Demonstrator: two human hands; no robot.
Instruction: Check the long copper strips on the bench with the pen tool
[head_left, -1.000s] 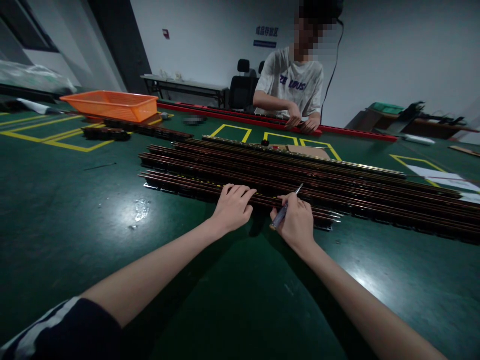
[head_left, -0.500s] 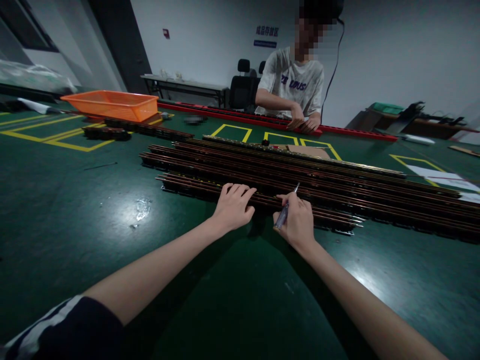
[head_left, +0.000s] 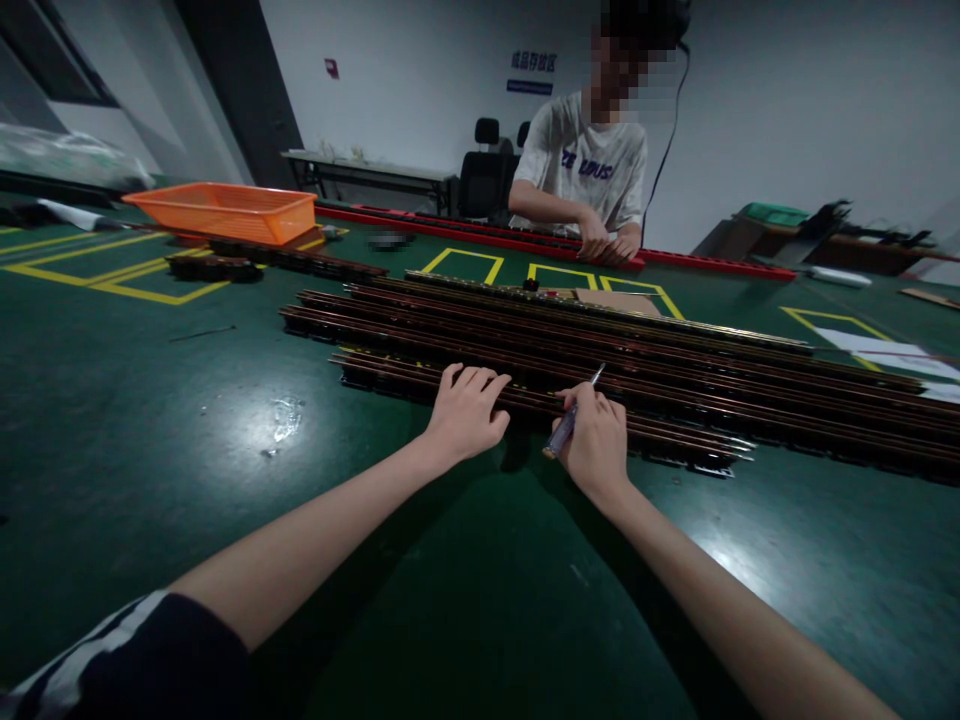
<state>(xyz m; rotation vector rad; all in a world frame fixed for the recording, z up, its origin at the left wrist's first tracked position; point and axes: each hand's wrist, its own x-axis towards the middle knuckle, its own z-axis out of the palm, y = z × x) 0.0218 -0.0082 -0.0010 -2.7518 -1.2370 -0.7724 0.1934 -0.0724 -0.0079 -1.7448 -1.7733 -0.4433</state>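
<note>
A long dark strip with thin copper-coloured rods [head_left: 675, 440] lies crosswise in front of me, nearest of several alike. My left hand [head_left: 466, 412] straddles it, fingers over the top and far side, thumb at the near side. To the right, my right hand [head_left: 596, 440] is closed around a small screwdriver [head_left: 558, 437] with a clear purplish handle. Its thin metal shaft points up and away from me, above the strips. The right fingertips are at the front strip; whether they pinch it is hidden.
Behind the front strip lie more long dark strips [head_left: 750, 390]. An orange basket [head_left: 225, 210] stands at the back left of the green table [head_left: 465, 600]. Across the table a person [head_left: 589, 170] works with both hands at a red rail [head_left: 720, 268]. White paper [head_left: 877, 350] lies at right.
The front strip has slid to the right beneath my hands. The screwdriver has tilted slightly in my right hand, its handle end lower. Both hands stay almost in place.
</note>
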